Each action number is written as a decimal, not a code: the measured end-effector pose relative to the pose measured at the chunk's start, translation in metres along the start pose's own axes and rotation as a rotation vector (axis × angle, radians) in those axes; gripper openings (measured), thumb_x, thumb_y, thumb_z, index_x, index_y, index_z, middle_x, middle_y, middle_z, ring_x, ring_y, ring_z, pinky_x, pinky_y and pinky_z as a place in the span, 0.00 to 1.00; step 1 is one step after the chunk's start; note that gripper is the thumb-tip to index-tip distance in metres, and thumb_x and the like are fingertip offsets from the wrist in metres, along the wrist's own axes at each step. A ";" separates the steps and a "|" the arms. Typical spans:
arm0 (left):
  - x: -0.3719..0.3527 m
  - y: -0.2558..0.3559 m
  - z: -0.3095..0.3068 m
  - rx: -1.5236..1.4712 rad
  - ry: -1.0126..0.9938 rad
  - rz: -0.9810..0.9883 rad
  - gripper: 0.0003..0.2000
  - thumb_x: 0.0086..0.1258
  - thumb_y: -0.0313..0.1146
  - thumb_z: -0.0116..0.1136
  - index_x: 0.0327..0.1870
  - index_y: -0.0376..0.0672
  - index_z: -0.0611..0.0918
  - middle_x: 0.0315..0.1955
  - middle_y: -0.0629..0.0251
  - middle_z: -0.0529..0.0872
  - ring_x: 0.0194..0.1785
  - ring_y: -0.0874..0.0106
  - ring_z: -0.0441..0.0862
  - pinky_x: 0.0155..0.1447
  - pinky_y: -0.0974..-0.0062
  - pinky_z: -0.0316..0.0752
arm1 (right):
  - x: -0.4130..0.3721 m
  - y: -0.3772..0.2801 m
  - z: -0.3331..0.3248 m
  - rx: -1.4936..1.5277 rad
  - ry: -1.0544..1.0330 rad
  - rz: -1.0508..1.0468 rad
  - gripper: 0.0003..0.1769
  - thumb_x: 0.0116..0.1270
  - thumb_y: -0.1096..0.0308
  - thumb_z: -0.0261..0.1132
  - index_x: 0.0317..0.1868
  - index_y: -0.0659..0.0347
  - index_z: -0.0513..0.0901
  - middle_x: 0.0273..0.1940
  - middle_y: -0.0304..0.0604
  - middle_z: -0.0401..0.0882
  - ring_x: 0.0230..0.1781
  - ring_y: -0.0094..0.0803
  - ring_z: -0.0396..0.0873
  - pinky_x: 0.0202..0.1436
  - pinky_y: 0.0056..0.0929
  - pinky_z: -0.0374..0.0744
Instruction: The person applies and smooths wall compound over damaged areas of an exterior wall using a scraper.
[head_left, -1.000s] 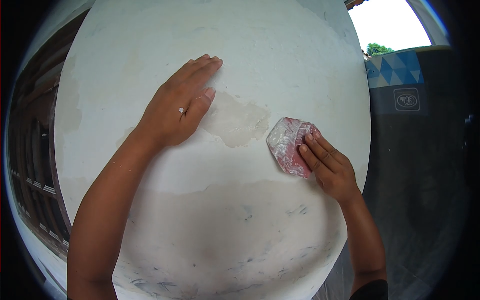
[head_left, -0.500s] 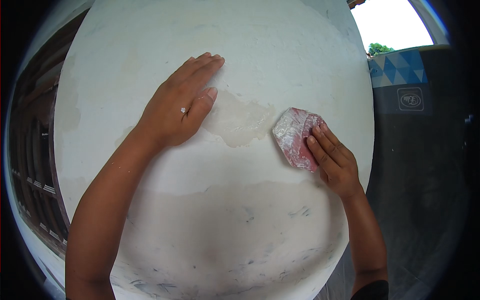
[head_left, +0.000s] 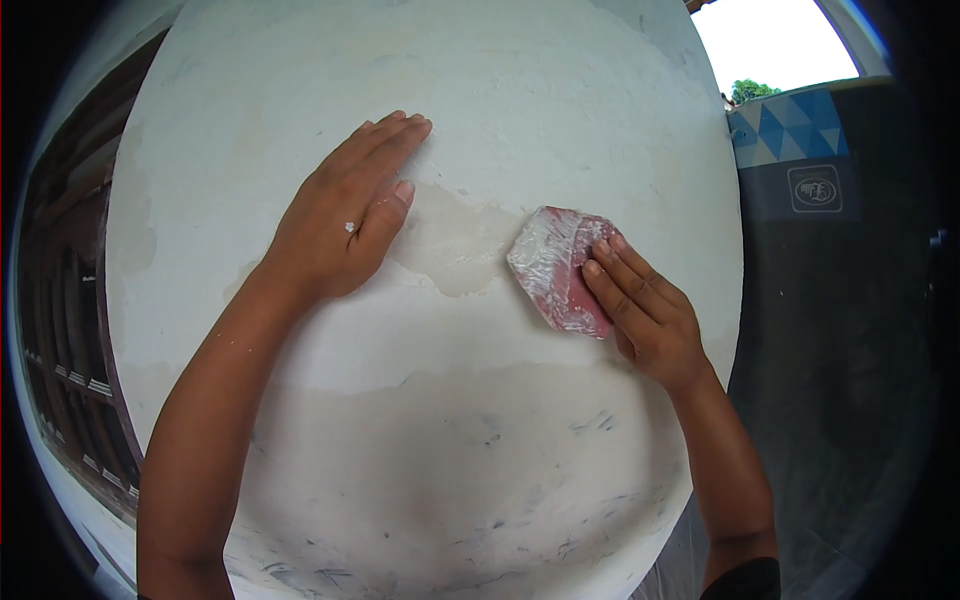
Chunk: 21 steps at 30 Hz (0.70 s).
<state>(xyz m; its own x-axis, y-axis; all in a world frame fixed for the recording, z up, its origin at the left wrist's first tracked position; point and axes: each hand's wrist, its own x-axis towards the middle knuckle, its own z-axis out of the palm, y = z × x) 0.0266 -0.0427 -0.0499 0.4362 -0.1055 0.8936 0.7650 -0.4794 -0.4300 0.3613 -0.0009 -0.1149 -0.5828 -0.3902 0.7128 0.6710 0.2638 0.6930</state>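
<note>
Right hand [head_left: 655, 322] grips the flat red pad with white-smeared clear wrap [head_left: 553, 270] by its right side, against the white plastered wall [head_left: 560, 120]. Pad sits at the right end of the beige patch [head_left: 455, 245], between hands. Left hand [head_left: 332, 225] open, empty, at patch's left.

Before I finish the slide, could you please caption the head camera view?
Left hand rests on a pale wall; right hand holds a pink pad beside a beige patch.

The right hand [head_left: 648, 318] has brought the red pad [head_left: 562, 268] left and slightly higher on the wall [head_left: 560, 110], over the right end of the patch [head_left: 452, 240].
</note>
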 end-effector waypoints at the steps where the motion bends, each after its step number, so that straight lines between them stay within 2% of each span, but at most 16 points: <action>1: 0.000 0.000 0.000 -0.004 -0.001 0.005 0.28 0.74 0.34 0.41 0.75 0.38 0.73 0.73 0.51 0.75 0.81 0.53 0.65 0.85 0.56 0.53 | 0.004 -0.001 0.002 0.004 -0.009 -0.021 0.27 0.61 0.74 0.71 0.63 0.55 0.86 0.65 0.43 0.84 0.68 0.38 0.81 0.69 0.34 0.83; 5: 0.001 0.002 -0.002 -0.017 0.000 0.007 0.29 0.73 0.34 0.41 0.75 0.38 0.73 0.73 0.51 0.75 0.80 0.53 0.65 0.85 0.55 0.53 | -0.002 0.000 0.006 0.014 -0.090 -0.026 0.27 0.61 0.74 0.72 0.63 0.55 0.86 0.65 0.42 0.84 0.68 0.38 0.81 0.69 0.33 0.83; 8: 0.000 0.002 -0.001 -0.019 0.001 0.007 0.29 0.72 0.34 0.42 0.75 0.38 0.73 0.73 0.51 0.75 0.81 0.52 0.65 0.85 0.55 0.53 | -0.025 0.008 0.001 0.009 -0.062 -0.012 0.27 0.61 0.75 0.72 0.63 0.55 0.86 0.64 0.42 0.84 0.67 0.39 0.81 0.70 0.33 0.82; 14: 0.000 0.000 0.000 -0.009 0.006 0.013 0.29 0.72 0.33 0.42 0.75 0.37 0.73 0.73 0.51 0.75 0.81 0.53 0.65 0.85 0.56 0.53 | 0.007 0.000 0.003 0.043 0.028 0.002 0.26 0.62 0.78 0.70 0.63 0.57 0.86 0.64 0.44 0.84 0.67 0.40 0.81 0.71 0.35 0.82; 18: 0.000 -0.001 -0.001 -0.018 -0.002 0.002 0.29 0.72 0.33 0.41 0.75 0.37 0.73 0.73 0.51 0.75 0.81 0.53 0.65 0.85 0.55 0.53 | -0.006 0.000 0.007 0.016 -0.083 -0.034 0.26 0.61 0.77 0.71 0.62 0.58 0.87 0.64 0.45 0.84 0.67 0.40 0.81 0.70 0.35 0.82; 21: 0.000 0.000 0.000 -0.022 -0.001 0.007 0.29 0.72 0.34 0.41 0.75 0.37 0.73 0.74 0.51 0.75 0.81 0.53 0.65 0.85 0.55 0.53 | -0.027 0.004 -0.003 0.023 -0.060 -0.018 0.26 0.60 0.78 0.70 0.61 0.58 0.87 0.63 0.45 0.85 0.67 0.40 0.81 0.69 0.35 0.83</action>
<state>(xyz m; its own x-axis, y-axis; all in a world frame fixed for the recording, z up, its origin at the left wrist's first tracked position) 0.0267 -0.0432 -0.0504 0.4418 -0.1076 0.8906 0.7514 -0.4980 -0.4329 0.3811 0.0080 -0.1316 -0.6216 -0.3419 0.7048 0.6498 0.2775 0.7077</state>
